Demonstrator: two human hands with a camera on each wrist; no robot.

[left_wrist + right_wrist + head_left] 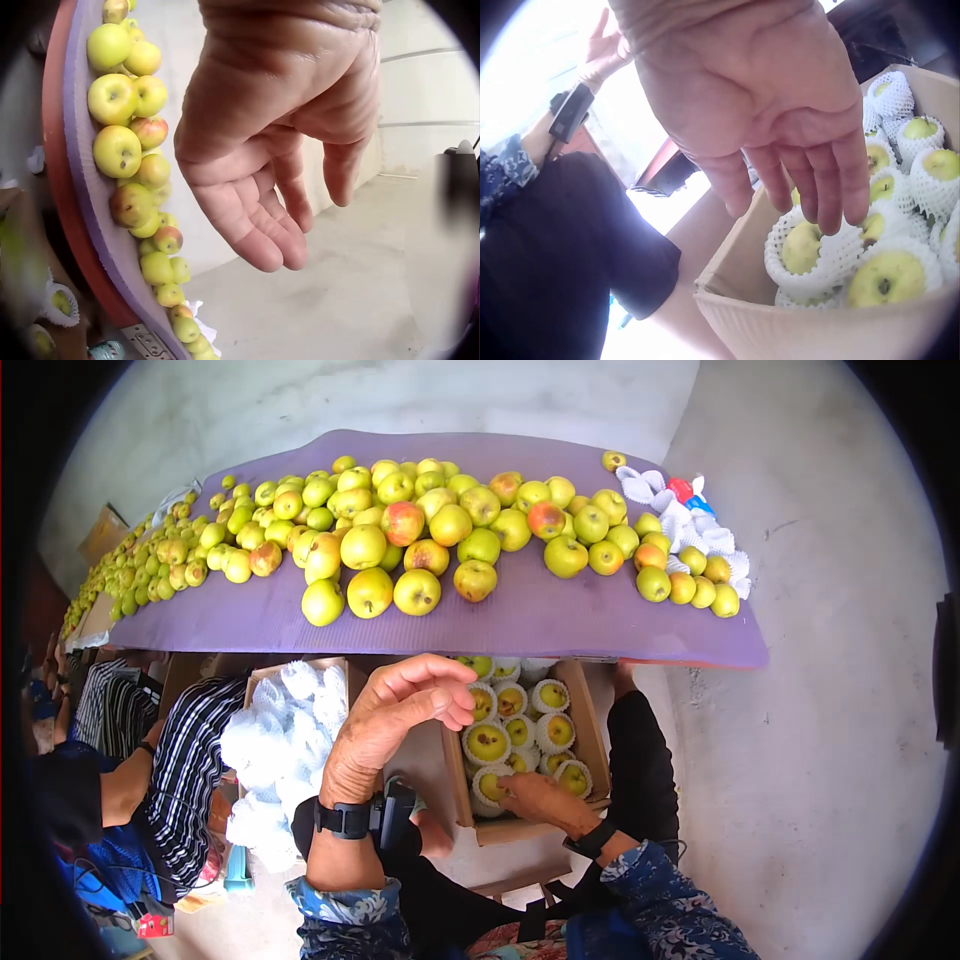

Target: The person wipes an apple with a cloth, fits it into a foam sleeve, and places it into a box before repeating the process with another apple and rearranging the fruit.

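My left hand (400, 710) is raised in front of the table edge, fingers loosely bent and nothing in them. In the left wrist view that bare palm (277, 82) hangs beside the row of apples. Lower down, my right hand (548, 802) reaches over the near side of a cardboard box (462, 800). Its fingers point down, nearly straight, with the tips right at an apple (802, 247) in a white foam net (832, 270). Several more netted apples (487, 742) fill the box in rows.
Many loose yellow-green apples (362, 547) cover the table with a purple mat (560, 622). A second box holds a heap of white foam nets (275, 735) at left. More nets (715, 538) lie at the mat's right end. Another person in striped clothing (195, 760) sits at left.
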